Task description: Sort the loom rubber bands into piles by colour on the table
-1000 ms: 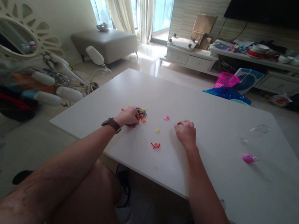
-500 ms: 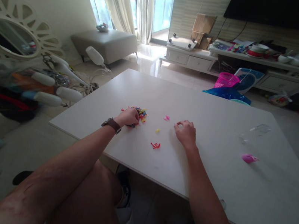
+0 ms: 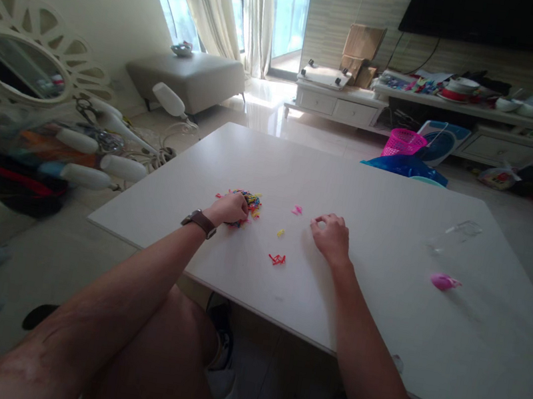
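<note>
A heap of small multicoloured pieces [image 3: 251, 198], perhaps tiny rubber bands, lies left of centre on the white table. My left hand [image 3: 230, 209] rests at this heap with its fingers curled down into it; what its fingertips hold, if anything, is hidden. To the right, my right hand [image 3: 331, 237] hovers at the tabletop, thumb and forefinger brought together in a ring; nothing I can name shows between them. Between the hands lie a small pink cluster [image 3: 297, 210], a small yellow cluster [image 3: 281, 233] and, nearer me, a small red cluster [image 3: 277, 260].
On the table's right side [image 3: 491, 343] lie a pink object [image 3: 444, 282] and a clear plastic container [image 3: 457, 236]. A white lamp [image 3: 124, 169] with several shades stands past the left edge. Beyond the far edge is a pink basket [image 3: 405, 143].
</note>
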### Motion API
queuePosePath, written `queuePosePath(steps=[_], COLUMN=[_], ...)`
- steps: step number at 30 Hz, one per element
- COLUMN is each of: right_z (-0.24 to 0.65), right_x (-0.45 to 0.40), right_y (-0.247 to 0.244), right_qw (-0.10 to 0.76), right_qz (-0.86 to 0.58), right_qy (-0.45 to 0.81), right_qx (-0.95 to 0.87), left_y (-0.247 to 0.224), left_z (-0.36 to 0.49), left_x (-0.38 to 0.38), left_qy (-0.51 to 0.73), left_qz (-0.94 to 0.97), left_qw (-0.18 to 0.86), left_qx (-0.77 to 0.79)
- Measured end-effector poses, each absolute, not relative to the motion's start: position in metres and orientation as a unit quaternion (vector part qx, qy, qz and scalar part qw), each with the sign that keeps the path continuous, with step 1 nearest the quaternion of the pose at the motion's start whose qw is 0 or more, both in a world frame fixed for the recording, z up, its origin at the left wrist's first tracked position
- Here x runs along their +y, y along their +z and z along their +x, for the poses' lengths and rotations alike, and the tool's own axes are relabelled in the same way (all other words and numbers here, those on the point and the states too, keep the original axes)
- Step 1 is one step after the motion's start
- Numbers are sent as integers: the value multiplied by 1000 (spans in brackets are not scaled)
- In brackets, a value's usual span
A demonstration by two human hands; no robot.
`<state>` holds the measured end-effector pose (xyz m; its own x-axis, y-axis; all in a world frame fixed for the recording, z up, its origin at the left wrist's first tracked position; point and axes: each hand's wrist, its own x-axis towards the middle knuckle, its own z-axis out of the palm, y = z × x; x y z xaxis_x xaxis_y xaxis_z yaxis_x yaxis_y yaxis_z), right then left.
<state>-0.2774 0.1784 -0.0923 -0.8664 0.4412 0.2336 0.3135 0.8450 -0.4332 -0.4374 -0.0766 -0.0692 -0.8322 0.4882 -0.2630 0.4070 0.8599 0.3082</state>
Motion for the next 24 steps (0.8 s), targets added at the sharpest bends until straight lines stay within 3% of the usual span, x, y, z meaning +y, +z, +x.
queuePosePath(steps=[24], right_z=[-278], right_x=[178], right_y=[-92], right_qw=[160], right_qz=[-195], right_qy=[190], right_qx=[-949], left_y=[-67], left_z=[-434], left_x=[-72], left_qy=[146], left_qz=[243], left_qw=[127], left_qx=[950])
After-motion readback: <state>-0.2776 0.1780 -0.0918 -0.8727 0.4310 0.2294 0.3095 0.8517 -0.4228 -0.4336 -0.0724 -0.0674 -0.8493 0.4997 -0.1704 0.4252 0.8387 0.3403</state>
